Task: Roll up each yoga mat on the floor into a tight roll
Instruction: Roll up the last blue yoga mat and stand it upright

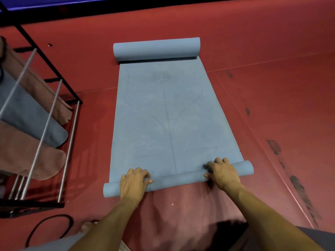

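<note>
Below, each part of the scene in turn.
Left hand: the person's left hand (134,182) lies on top of the small roll at the near end of the blue yoga mat (168,115), fingers curled over it and gripping, thumb pointing toward the middle.
Right hand: the right hand (222,173) grips the same roll further along, toward its right end, fingers bent over the top of it.
Near roll: a thin roll (178,179) runs across the mat's near edge, slightly slanted, its open ends sticking out past both hands.
Mat: it lies flat on the red floor (272,105), stretching away from the person, with faint line markings down its middle.
Far roll: a thicker roll (156,48) sits at the mat's far end.
Rack: a black metal rack (54,73) stands at the left edge of the floor, holding pink and blue mats behind silver bars.
Cable: a black loop (52,227) lies on the floor near the bottom-left corner.
</note>
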